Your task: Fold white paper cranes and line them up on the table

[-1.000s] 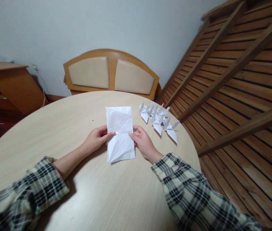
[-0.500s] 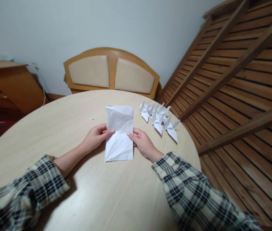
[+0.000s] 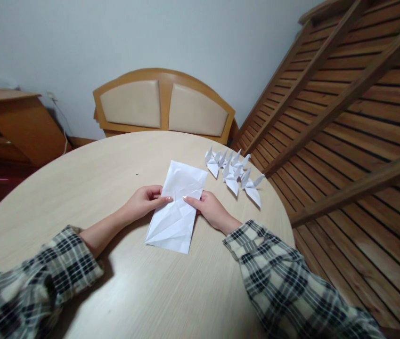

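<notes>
While both hands hold it from opposite sides, a folded, creased, white paper rectangle (image 3: pixel 175 215) lies slanted over the middle of a round, pale, wood-grained table (image 3: pixel 143 292), its far end turned toward the right and its near end toward the left. Whether the whole sheet rests on the tabletop cannot be told. The left hand (image 3: pixel 145 200) clamps the left edge, thumb flat on top and the other fingers curled at and under the border. The right hand (image 3: pixel 214 210) pinches the right edge likewise, its thumb pointing left; its other fingers are mostly hidden behind the paper. The two thumb tips are near each other but apart. Both arms wear loose black-and-cream plaid sleeves (image 3: pixel 273 278).

To the right of the paper, near the table's far right rim, a cluster of small, white, folded-paper cranes (image 3: pixel 232 185) stands with pointed tips raised. Beyond the far rim is an arched, yellowish-brown wooden headboard (image 3: pixel 164 101) with two beige padded panels. Brown wooden slats (image 3: pixel 344 123) slope along the right.
</notes>
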A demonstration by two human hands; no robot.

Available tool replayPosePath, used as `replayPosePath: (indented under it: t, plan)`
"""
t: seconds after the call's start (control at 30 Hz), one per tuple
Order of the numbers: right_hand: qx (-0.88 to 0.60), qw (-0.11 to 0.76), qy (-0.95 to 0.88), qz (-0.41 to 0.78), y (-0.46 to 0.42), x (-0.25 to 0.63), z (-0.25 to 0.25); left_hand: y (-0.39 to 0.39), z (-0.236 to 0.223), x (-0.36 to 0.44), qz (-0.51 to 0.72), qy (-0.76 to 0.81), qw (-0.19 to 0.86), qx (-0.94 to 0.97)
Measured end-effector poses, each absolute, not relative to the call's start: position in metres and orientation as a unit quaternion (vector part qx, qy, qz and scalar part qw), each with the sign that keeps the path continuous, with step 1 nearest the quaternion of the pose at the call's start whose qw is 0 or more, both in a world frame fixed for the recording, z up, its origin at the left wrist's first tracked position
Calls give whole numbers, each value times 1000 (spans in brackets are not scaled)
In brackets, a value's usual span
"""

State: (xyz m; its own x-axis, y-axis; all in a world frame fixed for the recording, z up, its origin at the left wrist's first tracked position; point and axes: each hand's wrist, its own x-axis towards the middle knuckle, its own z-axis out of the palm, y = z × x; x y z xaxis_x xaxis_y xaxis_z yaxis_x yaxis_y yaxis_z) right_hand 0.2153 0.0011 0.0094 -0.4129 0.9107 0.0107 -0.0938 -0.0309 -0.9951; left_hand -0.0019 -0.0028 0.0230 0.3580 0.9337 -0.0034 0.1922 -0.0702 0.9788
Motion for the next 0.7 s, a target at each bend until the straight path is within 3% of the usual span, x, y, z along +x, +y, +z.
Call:
replayPosePath:
  t: [0.2,0.47,0.7]
  plan:
    - [-357,390,-576,623,1,216,10,0,24,-3,379,448,476,655]
    - [-368,323,-641,591,0,219,11,1,21,-3,400,418,529,621]
    - [-356,338,-656,574,-1,218,13,-1,20,-2,404,434,539,598]
